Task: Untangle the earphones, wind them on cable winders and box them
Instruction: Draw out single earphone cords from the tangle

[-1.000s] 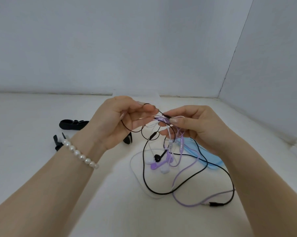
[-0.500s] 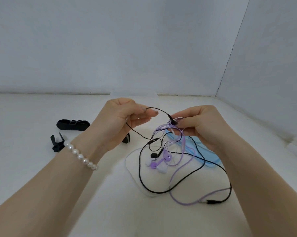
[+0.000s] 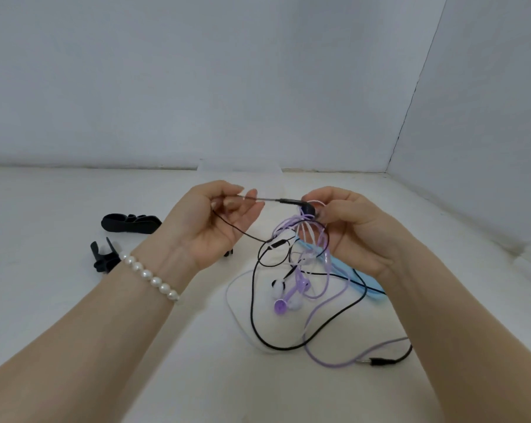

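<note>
The left hand (image 3: 215,221) has drawn the black earbud (image 3: 300,206) free of the tangle (image 3: 300,239).

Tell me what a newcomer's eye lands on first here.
The tangle of black, purple and white earphones, hanging mid-frame between both hands. The left hand pinches the black cable while the right hand grips the knot near a black earbud. Black winders lie on the table to the left.

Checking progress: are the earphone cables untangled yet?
Still tangled: black cable, purple cable and white cable knot together below the right hand.
</note>
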A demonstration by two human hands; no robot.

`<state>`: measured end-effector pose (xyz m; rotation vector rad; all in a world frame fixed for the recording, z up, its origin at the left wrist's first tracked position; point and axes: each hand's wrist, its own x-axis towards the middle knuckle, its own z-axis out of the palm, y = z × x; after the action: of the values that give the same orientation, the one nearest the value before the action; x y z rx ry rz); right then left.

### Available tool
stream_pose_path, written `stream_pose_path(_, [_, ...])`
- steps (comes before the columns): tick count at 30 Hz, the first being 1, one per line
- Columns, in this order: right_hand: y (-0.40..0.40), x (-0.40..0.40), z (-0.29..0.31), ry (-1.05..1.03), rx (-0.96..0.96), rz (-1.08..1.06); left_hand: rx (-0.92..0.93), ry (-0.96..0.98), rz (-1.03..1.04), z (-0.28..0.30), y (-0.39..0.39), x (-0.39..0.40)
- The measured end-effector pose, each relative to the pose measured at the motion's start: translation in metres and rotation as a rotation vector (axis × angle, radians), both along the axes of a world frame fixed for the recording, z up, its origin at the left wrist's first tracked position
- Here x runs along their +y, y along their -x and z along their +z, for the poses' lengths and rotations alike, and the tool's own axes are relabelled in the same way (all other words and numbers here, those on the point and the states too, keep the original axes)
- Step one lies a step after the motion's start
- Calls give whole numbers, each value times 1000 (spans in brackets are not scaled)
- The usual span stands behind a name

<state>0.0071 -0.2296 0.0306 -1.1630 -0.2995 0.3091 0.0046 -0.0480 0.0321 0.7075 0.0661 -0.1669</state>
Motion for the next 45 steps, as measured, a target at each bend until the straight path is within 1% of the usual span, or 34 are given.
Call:
stream_pose_path(1, [0,2,-1,0,2,7,-9,-43,-1,0,0,0])
stream_pose_path(2, [0,3,-3,14,-4,5,-43,-139,9,-1,-1,-1])
stream_pose_path(7, [-3,6,-8,187,-86,-69,-293,-718,7,-9,2,-9])
stream_pose_path(9, [-4,7,-9,221,-106,-73,-369,-958,44,-14,2,-10])
stream_pose_path(10, [-4,7,-10,218,-110,-68,-387,-1022,48,-15,2,-10])
stream_pose_path(12, [-4,6,-10,195,-99,-66,-417,-1077,49,-15,4,-10])
stream_pose_path(18, [-2,0,-4,209,-74,-112,-469,-1019,80,-10,7,-10])
stream_pose_path(23, [-3,-2,-2,182,-50,-141,-472,-961,210,-9,6,-8])
stream_pose_path(27, [-3,-3,-3,153,-54,-130,-474,-1033,82,-8,7,-7])
stream_pose_path(30, [-3,-2,-3,152,-63,-125,-488,-1025,46,-8,7,-4])
stream_pose_path(32, [-3,-2,-3,146,-72,-119,-513,-1022,71,-8,6,-3])
stream_pose_path(34, [-3,-1,-3,157,-86,-105,-547,-1006,144,-9,5,-5])
stream_pose_path(36, [-2,-1,-4,250,-117,-71,-551,-936,210,-10,6,-10])
stream_pose_path(39, [1,4,-9,532,-189,1,-518,-776,268,-11,5,-12])
stream_pose_path(40, [1,6,-11,556,-192,-10,-517,-735,260,-10,6,-11])
stream_pose_path(42, [-2,7,-12,481,-185,-134,-559,-699,149,-7,9,-8])
stream_pose_path(45, [-13,-1,-12,336,-163,-383,-731,-727,-191,-5,18,-5])
